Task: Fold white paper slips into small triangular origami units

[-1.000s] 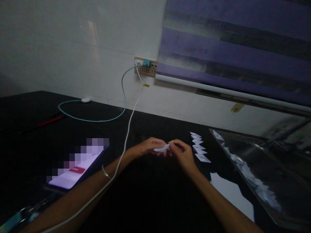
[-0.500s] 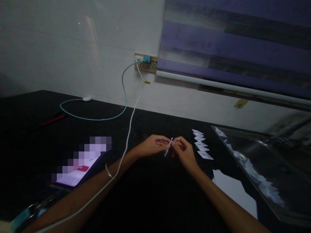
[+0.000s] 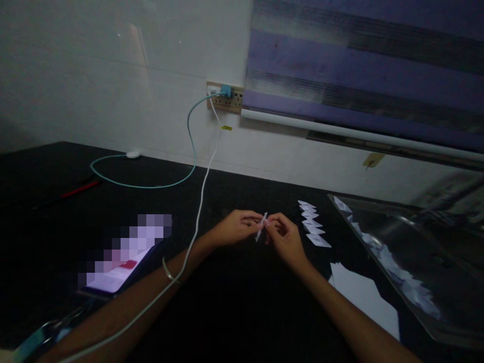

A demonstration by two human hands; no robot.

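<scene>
Between my two hands, above the dark countertop, is a small folded piece of white paper (image 3: 259, 233), tilted and seen nearly edge-on. My left hand (image 3: 239, 226) pinches it from the left between thumb and fingers. From the right, my right hand (image 3: 284, 234) grips the same piece with thumb and fingertips, its other fingers curled. To the right of my right hand lies a row of folded white paper pieces (image 3: 312, 223), overlapping each other. A stack of white paper sheets (image 3: 365, 292) rests beside my right forearm.
A metal sink (image 3: 425, 275) at the right has more folded papers (image 3: 397, 275) along its left rim. A lit phone (image 3: 123, 267) lies left. A white cable (image 3: 199, 206) crosses over my left forearm from the wall socket (image 3: 225, 98). A red-handled object (image 3: 79, 189) lies far left.
Both hands keep their grip on the folded paper, with only a tiny shift of the fingers. The whole view has moved slightly.
</scene>
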